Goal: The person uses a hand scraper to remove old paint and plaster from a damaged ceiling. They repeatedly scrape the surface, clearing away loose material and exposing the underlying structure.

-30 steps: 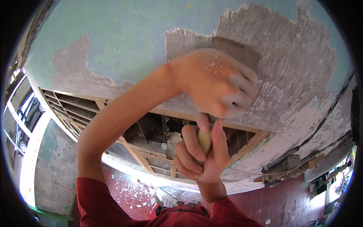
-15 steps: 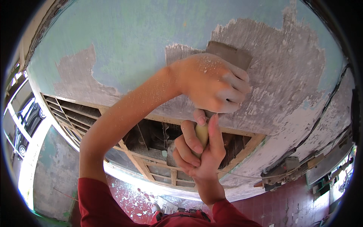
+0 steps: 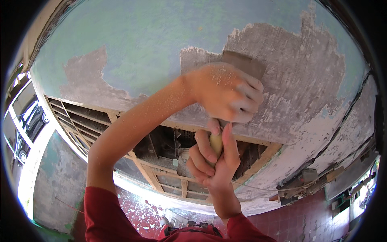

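Observation:
A paint scraper lies against a wall (image 3: 153, 48) of peeling green-blue paint. Its wide grey blade (image 3: 243, 64) rests on a bare grey patch (image 3: 290, 68) and shows beyond my left knuckles. Around the pale yellow handle (image 3: 215, 144) my right hand (image 3: 215, 161) is closed, thumb pointing up along it. My left hand (image 3: 229, 92), dusted with white powder, bends over the tool from the left with its fingers curled down on it. The middle of the scraper is hidden under that hand.
Below the painted surface runs a wooden lattice frame (image 3: 149, 175) with dark openings. Cables and a small box (image 3: 308, 175) hang at the right. Paint flakes litter the red floor (image 3: 141, 207). A parked car (image 3: 32, 121) stands outside at far left.
The scraper blade has slid a little down the wall, toward me, with both hands still on the tool. The whole view has shifted slightly.

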Available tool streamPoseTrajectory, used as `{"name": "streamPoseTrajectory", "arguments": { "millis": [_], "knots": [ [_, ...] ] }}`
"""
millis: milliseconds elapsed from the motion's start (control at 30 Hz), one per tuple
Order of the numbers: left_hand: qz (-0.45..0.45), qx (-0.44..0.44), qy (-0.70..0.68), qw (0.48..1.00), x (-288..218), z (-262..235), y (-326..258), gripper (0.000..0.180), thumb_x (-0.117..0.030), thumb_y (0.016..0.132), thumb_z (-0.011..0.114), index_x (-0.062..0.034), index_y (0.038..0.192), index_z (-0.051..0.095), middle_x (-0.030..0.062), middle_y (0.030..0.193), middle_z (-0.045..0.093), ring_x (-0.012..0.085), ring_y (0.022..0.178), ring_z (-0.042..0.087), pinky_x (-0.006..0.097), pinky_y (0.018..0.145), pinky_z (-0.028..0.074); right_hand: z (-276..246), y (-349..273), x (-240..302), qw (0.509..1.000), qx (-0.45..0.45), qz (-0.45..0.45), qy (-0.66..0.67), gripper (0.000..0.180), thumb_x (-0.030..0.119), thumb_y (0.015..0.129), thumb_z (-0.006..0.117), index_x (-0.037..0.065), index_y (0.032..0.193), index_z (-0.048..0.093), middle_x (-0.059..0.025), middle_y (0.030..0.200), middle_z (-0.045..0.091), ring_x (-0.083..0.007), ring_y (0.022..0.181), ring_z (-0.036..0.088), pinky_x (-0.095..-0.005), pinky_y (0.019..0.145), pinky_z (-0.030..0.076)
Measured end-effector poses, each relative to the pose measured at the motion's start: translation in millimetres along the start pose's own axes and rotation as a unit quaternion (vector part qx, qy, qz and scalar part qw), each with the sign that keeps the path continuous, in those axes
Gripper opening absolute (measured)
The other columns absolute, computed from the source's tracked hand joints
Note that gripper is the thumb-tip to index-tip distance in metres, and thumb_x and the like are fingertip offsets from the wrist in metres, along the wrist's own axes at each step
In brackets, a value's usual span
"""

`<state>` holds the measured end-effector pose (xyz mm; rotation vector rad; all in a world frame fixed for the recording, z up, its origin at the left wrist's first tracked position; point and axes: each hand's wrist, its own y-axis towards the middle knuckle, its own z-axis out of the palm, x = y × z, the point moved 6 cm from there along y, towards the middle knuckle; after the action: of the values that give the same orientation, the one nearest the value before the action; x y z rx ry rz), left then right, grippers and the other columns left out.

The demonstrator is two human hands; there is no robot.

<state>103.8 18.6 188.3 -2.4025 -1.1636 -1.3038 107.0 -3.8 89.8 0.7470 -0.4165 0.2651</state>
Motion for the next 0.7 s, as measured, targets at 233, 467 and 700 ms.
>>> {"name": "streamPoseTrajectory", "arguments": {
  "millis": [233,467,700],
  "knots": [
    [0.011,0.006,-0.012,1.000,3.8,-2.1,2.3,0.019,-0.025,0.058,0.056,-0.0074,0.057,0.048,0.0017,0.066,0.050,0.0180,0.071,0.056,0.030,0.077,0.049,6.2,4.5,2.8,1.000,-0.008,0.000,0.006,0.031,0.044,0.099,0.024,0.017,0.097,0.040,0.0034,0.058,0.034,-0.0049,0.033,0.023,-0.0207,0.026,0.023],
    [0.024,0.003,0.006,1.000,13.0,-9.1,1.6,0.022,-0.027,0.059,0.056,-0.0062,0.058,0.047,0.0030,0.066,0.049,0.0196,0.073,0.056,0.031,0.076,0.049,10.6,9.0,6.2,1.000,-0.013,0.001,-0.007,0.031,0.044,0.099,0.025,0.017,0.098,0.040,0.0036,0.058,0.034,-0.0051,0.033,0.023,-0.0212,0.026,0.022],
    [0.001,-0.005,0.003,1.000,1.8,3.1,-2.9,0.027,-0.031,0.058,0.054,-0.0062,0.057,0.046,0.0026,0.065,0.049,0.0192,0.073,0.056,0.030,0.074,0.048,3.8,1.5,1.5,1.000,-0.020,-0.001,0.005,0.031,0.044,0.099,0.025,0.017,0.099,0.040,0.0037,0.058,0.034,-0.0052,0.033,0.023,-0.0203,0.026,0.021]
  ]
}}
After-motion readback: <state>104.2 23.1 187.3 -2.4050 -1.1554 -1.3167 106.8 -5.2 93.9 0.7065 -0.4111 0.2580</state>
